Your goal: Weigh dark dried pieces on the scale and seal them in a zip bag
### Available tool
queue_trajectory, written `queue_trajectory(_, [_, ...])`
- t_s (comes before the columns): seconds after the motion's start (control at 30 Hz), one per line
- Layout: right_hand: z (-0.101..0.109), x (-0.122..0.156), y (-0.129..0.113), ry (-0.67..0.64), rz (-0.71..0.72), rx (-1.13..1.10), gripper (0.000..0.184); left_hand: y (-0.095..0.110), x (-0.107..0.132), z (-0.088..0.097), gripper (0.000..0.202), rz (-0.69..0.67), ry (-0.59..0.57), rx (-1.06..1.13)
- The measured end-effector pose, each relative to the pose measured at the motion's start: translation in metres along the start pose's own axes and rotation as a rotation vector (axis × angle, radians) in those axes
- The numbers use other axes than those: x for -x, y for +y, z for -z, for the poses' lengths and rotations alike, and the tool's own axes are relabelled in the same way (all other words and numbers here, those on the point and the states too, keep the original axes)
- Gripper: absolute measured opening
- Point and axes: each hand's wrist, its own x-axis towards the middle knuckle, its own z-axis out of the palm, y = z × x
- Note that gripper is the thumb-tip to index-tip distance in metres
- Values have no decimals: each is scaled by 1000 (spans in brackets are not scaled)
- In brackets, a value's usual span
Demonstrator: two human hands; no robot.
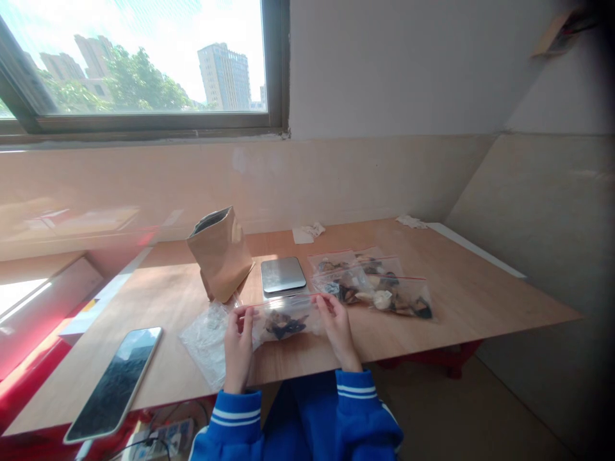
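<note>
My left hand (pixel 239 342) and my right hand (pixel 339 330) both pinch the top edge of a clear zip bag (pixel 288 320) holding dark and pale pieces, held just above the wooden table (pixel 480 288). The left fingers grip the bag's left corner, the right fingers its right corner. Just behind the bag sits a small digital scale (pixel 282 274) with a shiny metal plate. A pile of filled zip bags (pixel 379 285) with red seal strips lies to the right of the scale. An open brown paper bag (pixel 221 253) leans to the left of the scale.
A stack of empty clear bags (pixel 207 339) lies under my left hand. A smartphone (pixel 115 383) lies screen up at the table's front left. Crumpled white paper (pixel 307 233) and a second scrap of paper (pixel 410 221) lie near the wall. A power strip (pixel 161 436) is on the floor.
</note>
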Motion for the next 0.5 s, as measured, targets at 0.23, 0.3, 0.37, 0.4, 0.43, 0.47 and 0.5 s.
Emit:
queue_trajectory(0.23, [1,0,3,-84,-9,-39,30,4,0,2,34,68,-169,77])
queue_trajectory(0.3, [2,0,3,-72,-14,-17,29,3,0,3,32,40,-141,53])
queue_trajectory(0.37, [2,0,3,-57,-18,7,29,1,-1,3,31,14,-96,13])
queue_trajectory(0.4, [2,0,3,-49,-17,18,29,0,-1,3,31,2,-79,-7])
queue_trajectory(0.43, [2,0,4,-37,-14,27,29,-1,-1,3,31,-10,-68,-22])
queue_trajectory(0.47, [1,0,4,-23,-12,31,29,-1,0,3,30,-23,-57,-33])
queue_trajectory(0.5, [1,0,5,-9,-15,28,29,-1,0,3,30,-33,-45,-43])
